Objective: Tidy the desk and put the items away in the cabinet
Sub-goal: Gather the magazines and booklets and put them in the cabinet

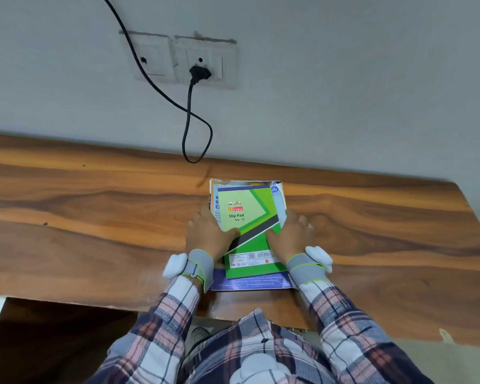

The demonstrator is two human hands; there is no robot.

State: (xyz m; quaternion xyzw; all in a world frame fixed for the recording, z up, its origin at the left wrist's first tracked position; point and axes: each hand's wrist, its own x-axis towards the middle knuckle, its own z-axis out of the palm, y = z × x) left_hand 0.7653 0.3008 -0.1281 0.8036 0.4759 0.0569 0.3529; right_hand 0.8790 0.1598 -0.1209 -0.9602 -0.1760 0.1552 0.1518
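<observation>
A stack of notebooks and papers lies on the wooden desk (94,217), topped by a green slip pad (247,214) over a blue-purple booklet (250,284). My left hand (208,234) grips the stack's left edge, thumb lying across the green cover. On the other side, my right hand (291,234) grips the right edge, thumb on top and fingers down along the side. Both wrists wear grey bands with white sensors.
A black cable (190,120) hangs from a plug in the wall socket (203,65) and loops down to the desk's back edge just behind the stack. The desk ends at the right (466,206). A dark opening shows under the desk at lower left (53,342).
</observation>
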